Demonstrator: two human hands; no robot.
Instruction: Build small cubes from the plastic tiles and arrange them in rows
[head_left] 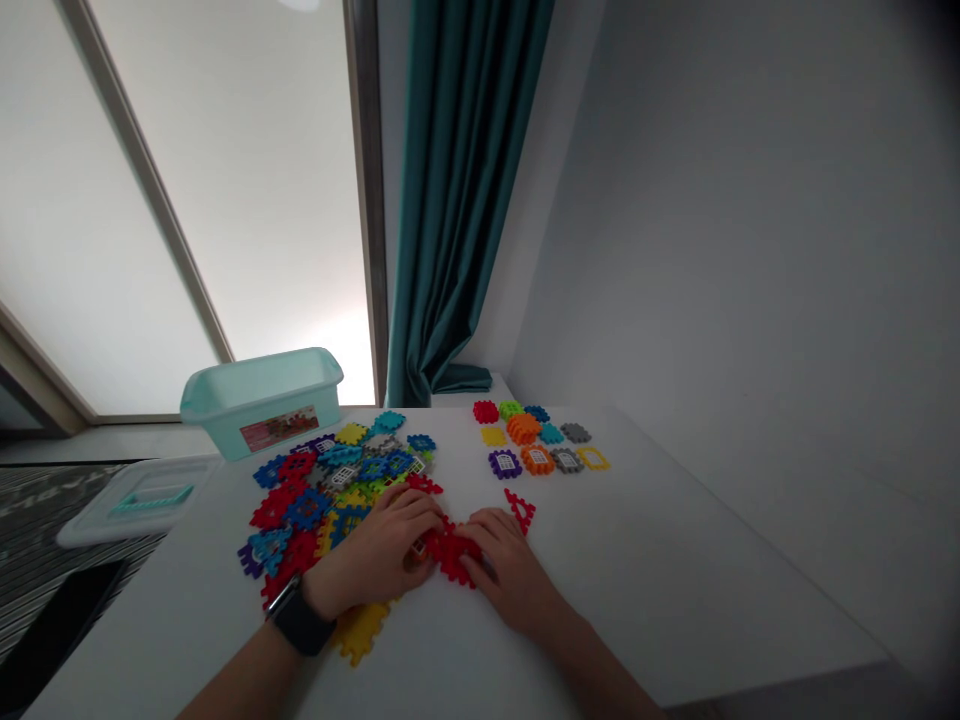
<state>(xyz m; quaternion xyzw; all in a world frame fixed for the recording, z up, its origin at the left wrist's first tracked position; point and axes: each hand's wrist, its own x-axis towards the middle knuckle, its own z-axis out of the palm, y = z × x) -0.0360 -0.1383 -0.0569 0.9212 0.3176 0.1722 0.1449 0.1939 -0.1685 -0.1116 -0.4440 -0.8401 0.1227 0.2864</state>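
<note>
Between my hands, low over the white table (615,600), is a red toothed interlocking building tile (454,553). My right hand (506,565) pinches its right side between thumb and fingers. My left hand (386,540), with a dark watch (301,615) on the wrist, has its fingers curled round the left side of the tile; its fingertips are partly hidden. A red triangular tile (520,511) lies just beyond my right hand. Under and behind my left hand spreads a pile of mixed tiles (307,508), with a yellow tile (360,632) sticking out toward me.
Several sorted tiles, among them an orange one (523,429) and a purple one (505,463), lie in rows at the back. A mint bin (217,425) stands at back left beside its clear lid (142,500). A wall (750,300) borders the table's right side.
</note>
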